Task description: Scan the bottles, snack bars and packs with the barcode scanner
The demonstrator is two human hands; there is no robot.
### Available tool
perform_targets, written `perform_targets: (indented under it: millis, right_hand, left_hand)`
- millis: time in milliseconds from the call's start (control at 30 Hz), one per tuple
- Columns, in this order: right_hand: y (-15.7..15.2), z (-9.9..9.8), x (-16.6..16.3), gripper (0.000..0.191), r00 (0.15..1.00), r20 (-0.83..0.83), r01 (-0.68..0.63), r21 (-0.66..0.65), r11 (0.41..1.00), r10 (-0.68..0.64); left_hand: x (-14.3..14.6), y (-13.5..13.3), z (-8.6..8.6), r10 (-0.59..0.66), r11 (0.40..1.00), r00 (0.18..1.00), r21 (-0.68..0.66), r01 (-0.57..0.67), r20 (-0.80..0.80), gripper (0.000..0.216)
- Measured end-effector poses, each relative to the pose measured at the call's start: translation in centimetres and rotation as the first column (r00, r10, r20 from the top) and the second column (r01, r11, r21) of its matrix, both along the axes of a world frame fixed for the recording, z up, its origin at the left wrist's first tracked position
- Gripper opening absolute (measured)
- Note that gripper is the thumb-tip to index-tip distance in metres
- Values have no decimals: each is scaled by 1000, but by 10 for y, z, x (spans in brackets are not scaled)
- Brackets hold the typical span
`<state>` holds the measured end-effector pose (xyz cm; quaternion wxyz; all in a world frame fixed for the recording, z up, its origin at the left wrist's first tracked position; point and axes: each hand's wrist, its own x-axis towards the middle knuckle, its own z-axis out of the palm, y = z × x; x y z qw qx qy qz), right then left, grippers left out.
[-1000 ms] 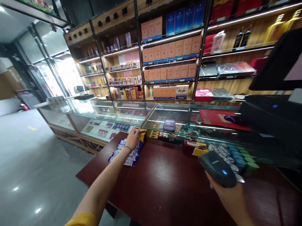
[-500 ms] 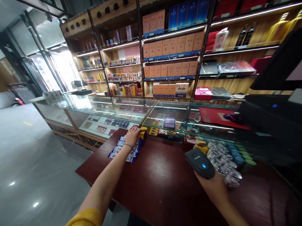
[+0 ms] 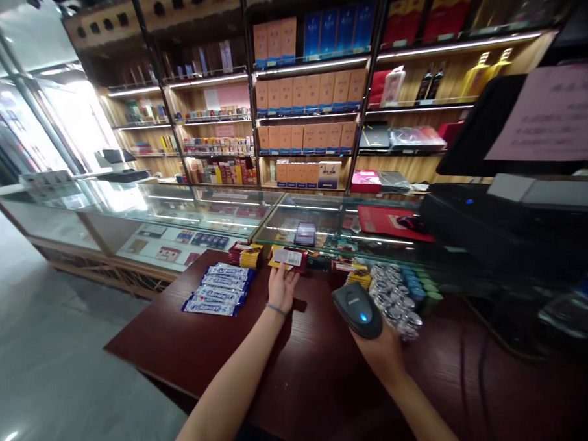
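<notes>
My left hand [image 3: 282, 289] is raised a little above the dark red table, fingers closed on a small red-and-yellow packet [image 3: 297, 259] whose pale barcode label faces up. My right hand [image 3: 384, 356] grips a black barcode scanner [image 3: 359, 310] with a lit blue light, its front end toward the packet but apart from it. Left of my left hand lies a row of blue-and-white packets [image 3: 220, 289]. Behind them stands a stack of similar red-and-yellow packets [image 3: 245, 255]. Beyond the scanner sit another red-and-yellow stack [image 3: 354, 272] and several small silver-topped containers [image 3: 392, 294].
Blue and green round containers [image 3: 424, 282] stand at the right. A glass display counter [image 3: 216, 207] runs behind the table [image 3: 195, 346]. A black monitor [image 3: 478, 124], a red mat [image 3: 386, 223] with a mouse and stocked shelves [image 3: 308, 110] lie beyond.
My left hand has come away from the stack at the left and moved right, now holding a packet with its label up. The view has turned right; the scanner stays in my right hand.
</notes>
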<state>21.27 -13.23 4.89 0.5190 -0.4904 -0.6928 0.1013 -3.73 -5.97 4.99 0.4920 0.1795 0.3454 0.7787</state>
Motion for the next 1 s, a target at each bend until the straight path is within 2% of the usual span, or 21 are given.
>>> perform_targets:
  millis: [100, 233, 367, 567, 700, 833, 1000]
  right_hand:
    - [-7, 8, -3, 25, 997, 73, -18, -41, 999, 21]
    - [-14, 15, -8, 22, 979, 202, -1, -121, 993, 26]
    - [-12, 12, -6, 30, 955, 281, -62, -136, 989, 99]
    - [-9, 8, 3, 21, 896, 410, -87, -213, 973, 170]
    - [-10, 15, 2, 27, 926, 352, -52, -244, 968, 138]
    - [-14, 24, -3, 33, 971, 228, -4, -274, 962, 69]
    - [-13, 31, 1, 36, 999, 30, 45, -258, 965, -39]
  left_hand:
    - [18, -7, -15, -62, 998, 998, 16, 62, -4, 26]
    - [22, -13, -27, -97, 995, 993, 9, 97, -61, 29]
    - [23, -17, -27, -119, 993, 986, -1, 120, -115, 33]
    - [26, -21, -22, -149, 984, 972, 67, 163, -180, 29]
    - [23, -20, -25, -141, 989, 973, 6, 145, -185, 30]
    - [21, -19, -27, -134, 989, 978, 34, 141, -158, 38]
    - [18, -12, -20, -60, 994, 941, 65, 86, -333, 47]
